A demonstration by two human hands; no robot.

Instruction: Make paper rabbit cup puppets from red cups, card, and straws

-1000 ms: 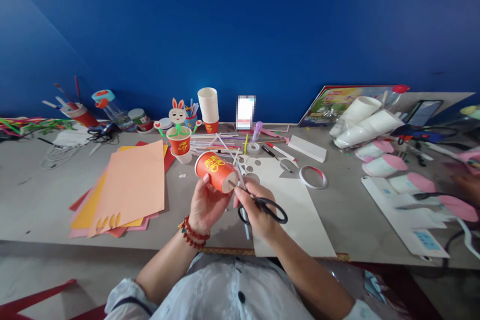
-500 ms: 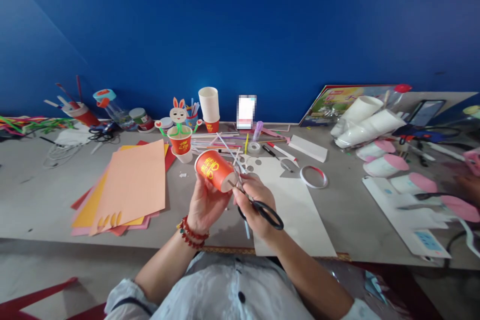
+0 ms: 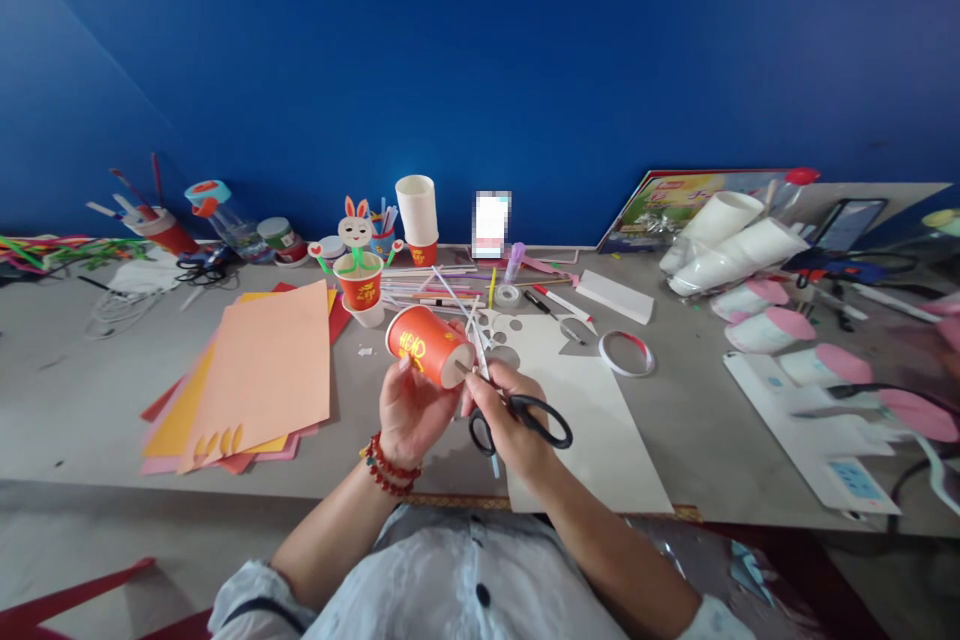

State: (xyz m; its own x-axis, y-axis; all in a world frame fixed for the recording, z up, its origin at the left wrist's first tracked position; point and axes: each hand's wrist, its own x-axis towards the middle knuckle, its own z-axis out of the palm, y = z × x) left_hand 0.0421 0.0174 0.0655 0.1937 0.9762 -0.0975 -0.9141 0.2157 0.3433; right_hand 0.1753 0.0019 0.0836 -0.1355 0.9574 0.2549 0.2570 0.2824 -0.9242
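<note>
In my left hand (image 3: 420, 410) lies a red paper cup (image 3: 424, 342) with yellow lettering, tipped on its side so its pale base faces right. My right hand (image 3: 514, 410) is closed around black-handled scissors (image 3: 544, 420). One scissor blade points at the middle of the cup's base and meets it; whether the tip has gone through cannot be made out. Behind the cup, a finished-looking rabbit figure (image 3: 355, 232) with green arms stands in another red cup (image 3: 358, 290). A white sheet with round holes (image 3: 592, 430) lies under and beside my right hand.
Coloured paper sheets (image 3: 270, 360) are stacked on the left. Straws (image 3: 435, 290), a roll of clear tape (image 3: 508, 295) and pens (image 3: 540, 302) lie beyond my hands. To the right are a white tape ring (image 3: 627, 354), bagged paper cups (image 3: 739, 245) and a white power strip (image 3: 817, 450).
The cup has turned slightly in my left hand, and its lettering has rolled downward. The scissors have rotated, with both handle loops now showing more fully.
</note>
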